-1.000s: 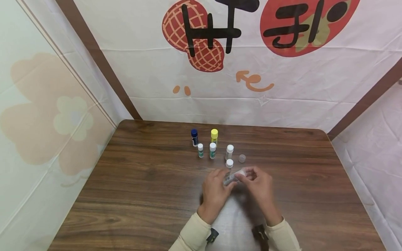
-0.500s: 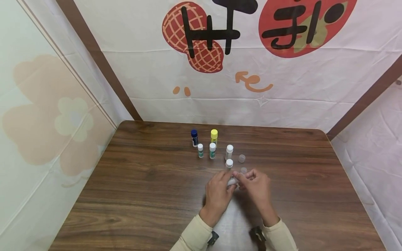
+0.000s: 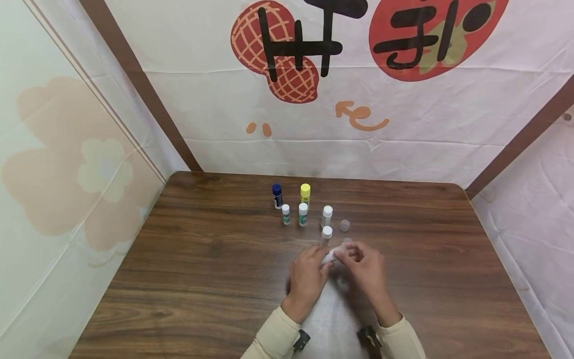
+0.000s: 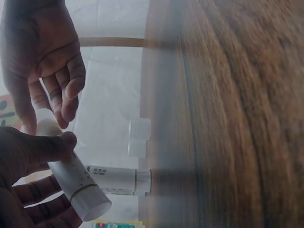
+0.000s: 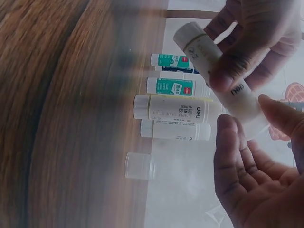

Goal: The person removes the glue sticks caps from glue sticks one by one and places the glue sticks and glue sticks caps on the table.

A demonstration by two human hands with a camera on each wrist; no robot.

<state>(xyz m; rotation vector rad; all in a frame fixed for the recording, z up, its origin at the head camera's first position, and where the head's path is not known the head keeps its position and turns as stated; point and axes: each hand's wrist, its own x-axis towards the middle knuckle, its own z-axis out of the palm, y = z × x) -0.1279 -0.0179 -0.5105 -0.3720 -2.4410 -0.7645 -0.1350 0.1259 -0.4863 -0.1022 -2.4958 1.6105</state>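
Observation:
In the head view my left hand grips a white glue stick above the table, thumb across its barrel. The stick is tilted; its ringed base end points away from my right hand in the left wrist view. My right hand is at the other end, thumb and forefinger pinching what looks like a translucent cap there; whether it is fully seated cannot be seen. Just beyond the hands stands a white-topped glue stick, with another white glue stick behind it.
Two loose clear caps, a farther cap and a nearer cap, lie right of the standing sticks. Left of these stand two green-labelled glue sticks, one small, one larger. Behind are a blue stick and a yellow stick.
Both hands have stayed together at the held glue stick, shifting only slightly. The stick's tilt has altered a little. The nearer loose cap, hidden a second ago, now shows beyond my right hand.

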